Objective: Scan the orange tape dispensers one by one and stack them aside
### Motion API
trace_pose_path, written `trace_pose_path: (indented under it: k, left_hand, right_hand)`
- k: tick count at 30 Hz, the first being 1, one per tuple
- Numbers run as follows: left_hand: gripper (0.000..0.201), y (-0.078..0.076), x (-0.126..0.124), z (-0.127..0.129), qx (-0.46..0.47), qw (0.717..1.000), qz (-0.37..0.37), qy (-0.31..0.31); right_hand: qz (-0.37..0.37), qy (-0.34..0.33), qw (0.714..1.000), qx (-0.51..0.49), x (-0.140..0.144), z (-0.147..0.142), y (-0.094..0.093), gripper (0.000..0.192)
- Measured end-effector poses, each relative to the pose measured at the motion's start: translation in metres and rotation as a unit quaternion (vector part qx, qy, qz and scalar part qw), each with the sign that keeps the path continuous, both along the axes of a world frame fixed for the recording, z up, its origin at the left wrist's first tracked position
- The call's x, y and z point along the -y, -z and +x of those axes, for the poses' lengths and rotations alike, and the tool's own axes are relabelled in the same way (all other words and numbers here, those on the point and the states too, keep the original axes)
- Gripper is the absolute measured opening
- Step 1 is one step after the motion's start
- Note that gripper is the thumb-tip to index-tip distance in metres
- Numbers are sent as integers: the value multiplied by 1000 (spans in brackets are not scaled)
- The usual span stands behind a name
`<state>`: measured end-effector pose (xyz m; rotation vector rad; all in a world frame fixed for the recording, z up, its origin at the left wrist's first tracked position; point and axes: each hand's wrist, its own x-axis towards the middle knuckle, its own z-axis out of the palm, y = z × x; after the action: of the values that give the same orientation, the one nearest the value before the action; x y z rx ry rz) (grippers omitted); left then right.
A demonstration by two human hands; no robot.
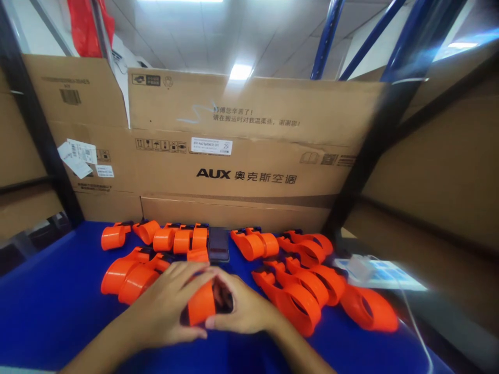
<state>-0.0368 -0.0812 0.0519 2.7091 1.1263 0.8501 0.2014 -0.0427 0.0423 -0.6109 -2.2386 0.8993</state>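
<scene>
Between my two hands is an orange band loop (201,305), a wide glossy strip curved round, with its opening facing right. My left hand (166,304) curls round its left side, thumb below and fingers over the top. From the right, my right hand (245,306) grips it, with the thumb at its lower right edge. The fingers hide much of the loop. Just left of my left hand lie similar orange loops (134,283) with dark clasps. More orange loops (300,306) with dark ends rest to the right of my right hand.
A blue table surface (47,311) carries rows of orange loops. A dark flat rectangular object (219,244) lies at the back middle. Behind rises a printed cardboard panel (253,202). At the right edge are a white power adapter (362,267) with a cable and dark posts (362,156).
</scene>
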Motion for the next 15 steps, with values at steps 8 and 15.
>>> trace_pose_path:
  k: [8, 15]
  left_hand:
    - [81, 10, 3, -48, -130, 991, 21, -11]
    - [109, -2, 4, -66, -169, 984, -27, -57]
  right_hand:
    - [26, 52, 998, 2, -8, 9, -7, 67]
    - [18, 71, 997, -40, -11, 9, -6, 46]
